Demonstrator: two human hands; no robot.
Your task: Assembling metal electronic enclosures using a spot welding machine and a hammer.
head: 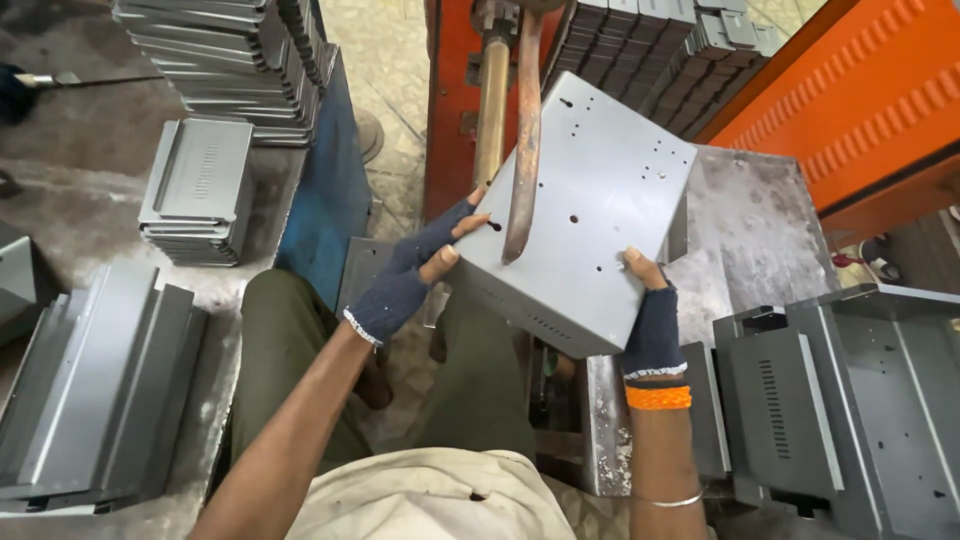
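A grey sheet-metal box panel point(590, 190) with small holes sits tilted under the curved copper arm point(524, 140) of a spot welder. My left hand point(415, 270), in a dark fingerless glove, grips the panel's near-left edge. My right hand point(650, 310), also gloved, with an orange wristband, holds the panel's near-right corner. The copper arm's tip touches the panel's top face between my two hands.
Stacks of grey metal covers lie at the left point(195, 190), far left point(235, 55) and near left point(95, 390). More bent housings stand at the right point(850, 400). A worn steel table point(750, 230) and an orange machine frame point(860, 100) are behind.
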